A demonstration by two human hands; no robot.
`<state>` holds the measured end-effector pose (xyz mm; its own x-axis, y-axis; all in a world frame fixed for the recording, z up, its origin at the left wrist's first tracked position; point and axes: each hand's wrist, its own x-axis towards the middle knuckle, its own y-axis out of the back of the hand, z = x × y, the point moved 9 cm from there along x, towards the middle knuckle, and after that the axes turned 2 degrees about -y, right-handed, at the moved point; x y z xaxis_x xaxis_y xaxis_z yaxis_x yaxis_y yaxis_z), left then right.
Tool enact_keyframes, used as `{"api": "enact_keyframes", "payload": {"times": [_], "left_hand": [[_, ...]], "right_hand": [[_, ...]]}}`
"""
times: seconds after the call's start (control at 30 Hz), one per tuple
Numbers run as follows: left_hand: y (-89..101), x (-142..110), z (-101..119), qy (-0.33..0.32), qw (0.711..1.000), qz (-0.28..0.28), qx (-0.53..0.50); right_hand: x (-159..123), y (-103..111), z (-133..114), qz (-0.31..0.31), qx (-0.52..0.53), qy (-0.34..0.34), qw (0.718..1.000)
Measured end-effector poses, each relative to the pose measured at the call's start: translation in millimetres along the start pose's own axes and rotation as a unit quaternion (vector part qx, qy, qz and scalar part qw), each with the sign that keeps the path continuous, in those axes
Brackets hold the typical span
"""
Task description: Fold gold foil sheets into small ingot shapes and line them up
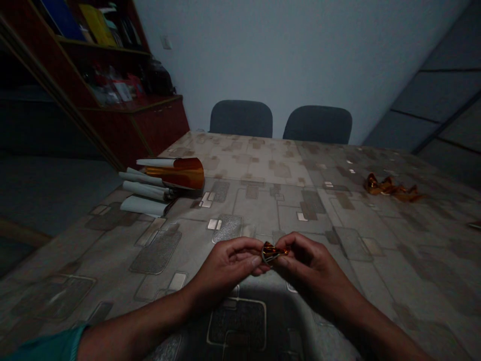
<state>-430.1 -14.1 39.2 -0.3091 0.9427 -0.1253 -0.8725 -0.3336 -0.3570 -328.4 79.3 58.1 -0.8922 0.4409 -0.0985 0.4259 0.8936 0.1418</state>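
Between my two hands, just above the near part of the table, is a small piece of shiny orange-gold foil paper (268, 252), folded or gathered into a cone-like shape with a pale edge. The fingers and thumb of my left hand (240, 258) pinch its wider left end. At its narrow right end, my right hand (300, 253) grips it between thumb and fingers. My fingertips hide part of the foil. Off to the right lie several twisted pieces of the same orange foil (391, 189).
Rolled sheets with white backs and an orange-gold face (190, 173) lie at the table's left side. A patterned cloth covers the table (259, 190). Two dark chairs (241, 118) stand at its far edge, before a pale wall. A reddish cabinet (161, 120) stands at the left.
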Motion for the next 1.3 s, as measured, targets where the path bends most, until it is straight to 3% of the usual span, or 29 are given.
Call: {"api": "enact_keyframes", "payload": {"times": [0.27,0.7,1.0,1.3], "left_hand": [[7.1,-1.0,-2.2,0.004,0.998,0.033,0.046],[9.7,0.1,-3.9,0.001,0.997,0.068,0.031],[4.2,0.8,-5.0,0.019,0.999,0.033,-0.023],[7.7,-0.1,-1.6,0.013,0.997,0.076,0.010]], "right_hand": [[1.7,-2.5,-2.2,0.002,-0.017,0.012,1.000],[0.2,-4.4,-14.5,0.027,-0.055,0.037,0.997],[0.7,-2.9,-12.3,0.022,-0.040,0.032,0.998],[-0.1,-6.6,-20.3,0.019,-0.077,0.050,0.996]]}}
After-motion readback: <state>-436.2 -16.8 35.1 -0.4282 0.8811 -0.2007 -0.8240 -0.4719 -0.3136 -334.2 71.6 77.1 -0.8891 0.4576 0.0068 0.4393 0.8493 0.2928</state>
